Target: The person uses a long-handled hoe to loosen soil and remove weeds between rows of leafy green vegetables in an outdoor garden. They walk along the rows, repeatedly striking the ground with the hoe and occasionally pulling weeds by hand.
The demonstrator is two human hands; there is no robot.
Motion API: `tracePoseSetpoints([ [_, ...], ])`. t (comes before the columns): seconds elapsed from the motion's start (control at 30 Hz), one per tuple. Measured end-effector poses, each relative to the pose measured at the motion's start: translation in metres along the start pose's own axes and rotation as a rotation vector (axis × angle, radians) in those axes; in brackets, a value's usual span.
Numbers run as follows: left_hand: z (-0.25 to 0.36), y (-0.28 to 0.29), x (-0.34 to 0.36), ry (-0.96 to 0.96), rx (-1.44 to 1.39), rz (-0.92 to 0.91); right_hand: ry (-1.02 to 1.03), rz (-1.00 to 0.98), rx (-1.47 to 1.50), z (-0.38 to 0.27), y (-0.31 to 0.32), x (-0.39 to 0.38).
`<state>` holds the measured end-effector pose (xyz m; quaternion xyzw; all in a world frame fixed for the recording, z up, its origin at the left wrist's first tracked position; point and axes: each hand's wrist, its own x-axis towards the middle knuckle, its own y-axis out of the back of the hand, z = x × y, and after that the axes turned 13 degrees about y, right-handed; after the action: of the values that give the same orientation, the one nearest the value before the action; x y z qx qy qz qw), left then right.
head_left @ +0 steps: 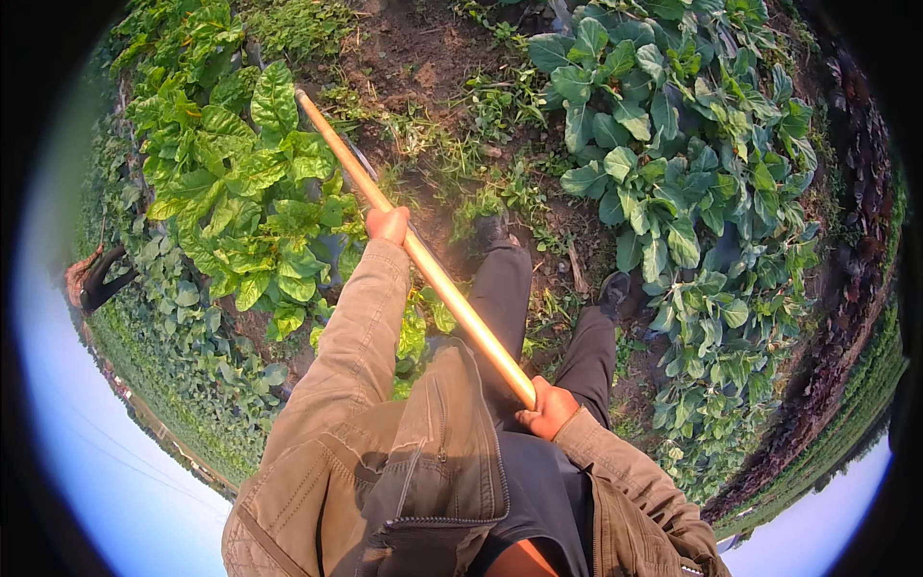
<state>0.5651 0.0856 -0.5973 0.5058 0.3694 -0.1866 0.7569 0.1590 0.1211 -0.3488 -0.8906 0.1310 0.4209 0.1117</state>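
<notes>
A long wooden-handled hoe (461,306) slants across the view from the far left to the near right. My left hand (387,225) is closed around its shaft partway along. Lower down, my right hand (549,408) grips the shaft close to its near end. Beside the shaft's far end shows a thin grey curved edge, like a blade; the rest of it is hidden under the shaft. That far end hangs beside light-green leafy plants (226,183), over a strip of soil (399,58) with small weeds (481,207).
Bluish-green broad-leaved plants (630,125) line the right side, with a dark purple-leaved row (846,288) beyond. My shoes (613,288) stand on the soil strip between the rows. Another person (94,279) is bent over among plants at the far left.
</notes>
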Motion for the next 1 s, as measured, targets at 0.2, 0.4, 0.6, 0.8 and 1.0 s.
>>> tracePoseSetpoints([
  [0.2,-0.043,-0.038,-0.067,0.081,0.023,0.116,0.036,-0.026,-0.003,0.068,0.01,-0.068],
  [0.4,-0.11,-0.082,-0.165,0.184,0.063,0.117,0.024,0.005,0.012,0.15,0.029,-0.16],
  [0.6,-0.189,-0.136,-0.281,0.342,0.251,0.047,0.038,-0.004,0.069,0.247,0.054,-0.282],
  [0.8,-0.203,-0.148,-0.362,0.342,0.093,0.012,-0.062,0.024,-0.093,0.25,0.078,-0.361],
  [1.0,-0.18,-0.123,-0.35,0.278,-0.117,-0.118,-0.073,0.05,-0.276,0.232,0.074,-0.326],
])
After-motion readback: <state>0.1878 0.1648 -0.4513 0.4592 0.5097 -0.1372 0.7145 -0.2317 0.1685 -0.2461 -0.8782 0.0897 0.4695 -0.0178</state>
